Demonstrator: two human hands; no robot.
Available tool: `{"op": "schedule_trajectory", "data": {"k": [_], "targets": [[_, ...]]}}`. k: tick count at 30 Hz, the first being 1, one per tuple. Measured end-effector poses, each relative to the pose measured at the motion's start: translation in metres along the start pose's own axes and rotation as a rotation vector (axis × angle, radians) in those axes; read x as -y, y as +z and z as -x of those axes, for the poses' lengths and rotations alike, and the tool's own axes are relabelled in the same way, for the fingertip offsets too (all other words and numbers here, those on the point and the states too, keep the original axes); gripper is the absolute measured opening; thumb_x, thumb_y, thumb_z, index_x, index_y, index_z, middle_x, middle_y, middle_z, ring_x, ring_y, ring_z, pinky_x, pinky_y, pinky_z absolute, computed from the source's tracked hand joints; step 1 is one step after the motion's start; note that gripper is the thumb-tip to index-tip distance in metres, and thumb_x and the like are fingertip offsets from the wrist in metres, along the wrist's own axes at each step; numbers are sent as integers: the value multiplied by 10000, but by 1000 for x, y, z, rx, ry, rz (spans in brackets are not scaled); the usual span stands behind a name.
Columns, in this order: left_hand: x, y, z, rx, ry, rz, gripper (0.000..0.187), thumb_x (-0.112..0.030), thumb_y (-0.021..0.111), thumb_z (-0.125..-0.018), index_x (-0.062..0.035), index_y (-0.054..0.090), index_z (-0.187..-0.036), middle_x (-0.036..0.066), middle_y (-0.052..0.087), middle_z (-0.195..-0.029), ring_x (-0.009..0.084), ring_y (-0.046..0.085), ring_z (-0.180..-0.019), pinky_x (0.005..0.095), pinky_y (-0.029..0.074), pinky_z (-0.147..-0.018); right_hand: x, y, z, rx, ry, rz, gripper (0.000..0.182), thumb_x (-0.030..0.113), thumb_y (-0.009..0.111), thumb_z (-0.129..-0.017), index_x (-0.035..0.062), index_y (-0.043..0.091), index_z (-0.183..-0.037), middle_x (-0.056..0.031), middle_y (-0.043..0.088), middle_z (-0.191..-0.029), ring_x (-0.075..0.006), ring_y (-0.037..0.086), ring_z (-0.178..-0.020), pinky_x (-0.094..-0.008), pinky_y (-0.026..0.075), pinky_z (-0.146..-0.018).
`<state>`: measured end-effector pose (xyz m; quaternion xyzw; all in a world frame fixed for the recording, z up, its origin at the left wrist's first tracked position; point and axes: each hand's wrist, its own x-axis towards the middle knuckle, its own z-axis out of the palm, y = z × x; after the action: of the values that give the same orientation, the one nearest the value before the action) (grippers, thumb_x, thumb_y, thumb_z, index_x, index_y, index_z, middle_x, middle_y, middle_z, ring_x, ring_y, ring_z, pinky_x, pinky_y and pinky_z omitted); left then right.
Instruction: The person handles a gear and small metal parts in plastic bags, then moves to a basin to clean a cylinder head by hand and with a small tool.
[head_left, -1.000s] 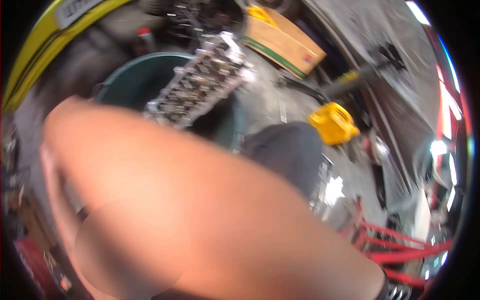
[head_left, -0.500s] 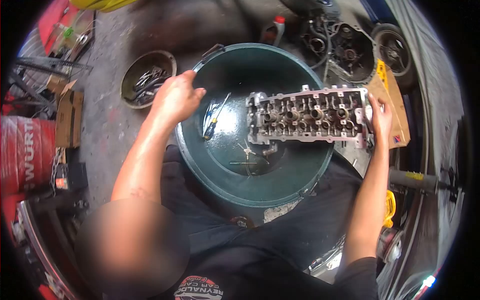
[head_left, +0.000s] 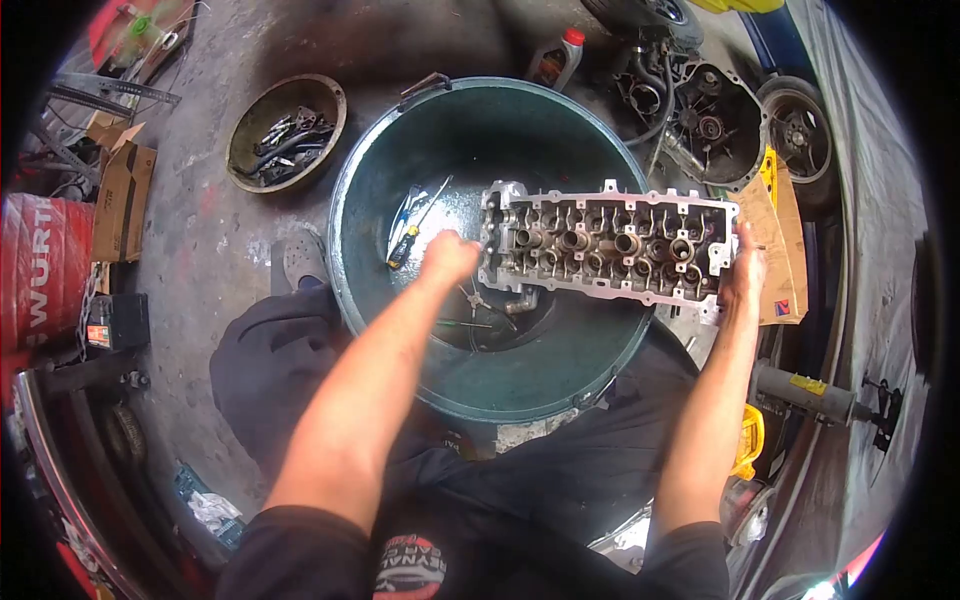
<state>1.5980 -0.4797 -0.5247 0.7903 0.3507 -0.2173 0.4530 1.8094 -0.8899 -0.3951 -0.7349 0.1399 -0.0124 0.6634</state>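
Observation:
A metal engine cylinder head (head_left: 610, 245) lies level across the right part of a large dark green tub (head_left: 350, 130), its right end reaching past the rim. My right hand (head_left: 742, 272) grips that right end, thumb along the near face. At the opposite end, my left hand (head_left: 452, 258) is closed against the casting, with its fingertips partly hidden. Down in the tub, left of my left hand, is a screwdriver (head_left: 404, 246) with a black and yellow handle. A three-armed metal tool (head_left: 474, 298) and a thin green-handled screwdriver (head_left: 462, 323) lie on the tub's bottom.
A round basin (head_left: 240, 160) of metal parts stands on the floor at the left. Behind the tub are an oil bottle (head_left: 556, 62) and a gearbox housing (head_left: 715, 125). Flattened cardboard (head_left: 790, 260) lies at the right; a red drum (head_left: 45, 270) stands far left.
My left hand has moved from above the tub's left rim, right and down to the cylinder head's left end. My right hand keeps hold of the other end. The whole view has shifted slightly.

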Motion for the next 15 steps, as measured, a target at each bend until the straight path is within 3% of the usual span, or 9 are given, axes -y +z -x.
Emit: {"op": "schedule_trajectory", "data": {"k": [1,3,4,6,8,11,15], "targets": [[0,21,0,76,-35,119,404,-343,637,-869,37,670,-999,262,675,-998,390,659,-975,440,507,-874,-6,-2,-4,-25,-14,97,483,318,620,-917,-35,565,-1242,-151,575,-1258,-233,527,-1151,-375,404,-979],[4,71,5,-203,207,277,440,-360,613,-890,40,647,-1070,275,656,-1042,400,631,-1033,448,485,-905,-6,-8,-10,-32,29,174,477,372,542,-951,-1,594,-1242,-155,577,-1265,-244,533,-1138,-394,412,-971],[-2,87,1,-181,165,424,476,-383,594,-902,32,619,-1134,281,644,-1077,412,613,-1061,451,470,-927,-6,-10,-9,-50,39,210,474,388,511,-962,15,606,-1240,-157,583,-1255,-243,540,-1127,-397,420,-958],[-21,100,6,-256,239,474,467,-408,574,-911,16,607,-1104,287,639,-1071,434,602,-1061,461,466,-926,-2,-18,-8,79,90,272,507,437,437,-979,28,609,-1225,-137,598,-1217,-231,568,-1054,-430,472,-812],[-36,105,-3,-232,143,499,427,-398,577,-903,0,609,-1053,277,650,-1037,441,608,-1030,483,474,-900,31,18,38,-58,131,351,510,447,412,-986,38,591,-1232,-114,628,-1142,-223,590,-999,-422,481,-767],[-43,94,-12,-270,83,436,396,-376,589,-881,-10,613,-1029,266,660,-998,445,617,-994,498,481,-875,48,39,69,76,-33,315,448,426,444,-994,72,588,-1229,-88,643,-1092,-193,627,-927,-352,506,-742],[-38,77,-20,-239,55,393,367,-348,600,-858,-6,636,-988,260,668,-965,436,632,-959,497,490,-856,61,72,94,90,-220,217,439,371,489,-1012,-27,601,-1162,-113,648,-1120,-197,630,-992,-333,508,-858]]}}
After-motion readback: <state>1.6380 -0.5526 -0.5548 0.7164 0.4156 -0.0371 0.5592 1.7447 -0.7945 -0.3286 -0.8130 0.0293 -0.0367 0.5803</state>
